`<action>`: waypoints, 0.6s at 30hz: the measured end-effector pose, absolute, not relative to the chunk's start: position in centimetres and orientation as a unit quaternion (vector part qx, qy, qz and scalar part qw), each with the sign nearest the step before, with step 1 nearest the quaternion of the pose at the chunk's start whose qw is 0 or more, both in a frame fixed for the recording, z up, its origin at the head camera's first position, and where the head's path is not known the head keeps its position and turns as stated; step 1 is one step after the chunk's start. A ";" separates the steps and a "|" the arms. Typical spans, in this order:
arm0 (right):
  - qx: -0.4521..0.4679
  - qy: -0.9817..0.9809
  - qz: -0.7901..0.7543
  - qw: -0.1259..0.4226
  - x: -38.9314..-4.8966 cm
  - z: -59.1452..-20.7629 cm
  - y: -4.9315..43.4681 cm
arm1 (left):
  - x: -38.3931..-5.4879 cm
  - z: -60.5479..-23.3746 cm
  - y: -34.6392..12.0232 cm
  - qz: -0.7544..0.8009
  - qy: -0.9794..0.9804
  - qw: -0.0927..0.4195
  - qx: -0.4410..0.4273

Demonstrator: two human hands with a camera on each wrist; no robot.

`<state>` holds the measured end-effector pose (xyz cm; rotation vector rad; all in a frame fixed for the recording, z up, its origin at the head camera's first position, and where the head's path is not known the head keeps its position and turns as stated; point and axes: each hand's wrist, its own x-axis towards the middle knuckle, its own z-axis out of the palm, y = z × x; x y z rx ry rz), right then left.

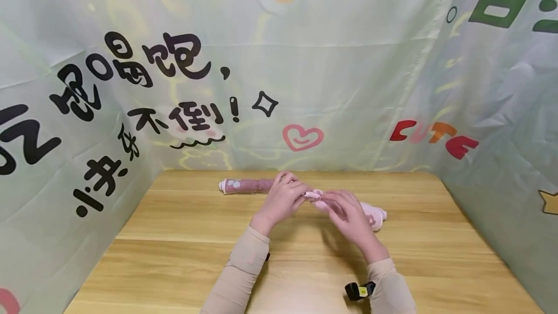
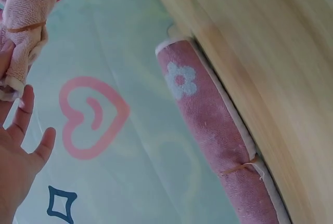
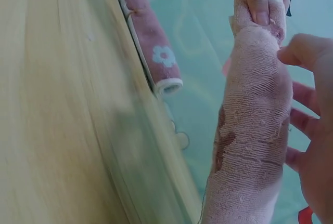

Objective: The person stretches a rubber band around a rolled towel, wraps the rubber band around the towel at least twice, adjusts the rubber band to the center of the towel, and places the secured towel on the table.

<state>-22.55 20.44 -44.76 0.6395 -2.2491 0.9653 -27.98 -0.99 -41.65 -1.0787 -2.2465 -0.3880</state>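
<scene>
A pale pink rolled towel (image 1: 375, 216) is held by both hands above the table. My left hand (image 1: 285, 195) pinches its left end, thumb pressed on the cloth in the right wrist view. Around the roll near that end runs a thin brown elastic band (image 2: 26, 27). With thumb on one side and fingers on the other, my right hand (image 1: 348, 214) grips the towel (image 3: 255, 104) just beyond the left fingers. A darker mauve rolled towel (image 1: 250, 186) with a light blue flower lies behind the left hand, a similar band (image 2: 242, 167) around its middle.
The wooden table (image 1: 174, 265) ends at a back edge, with a printed cloth backdrop (image 1: 348, 86) behind it and at both sides. A black wrist camera (image 1: 359, 291) sits by the right sleeve.
</scene>
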 end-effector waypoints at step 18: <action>0.256 -0.877 0.296 0.277 -22.5 -44.3 20.3 | -27.7 -41.8 -0.2 -0.131 -0.829 0.322 -0.438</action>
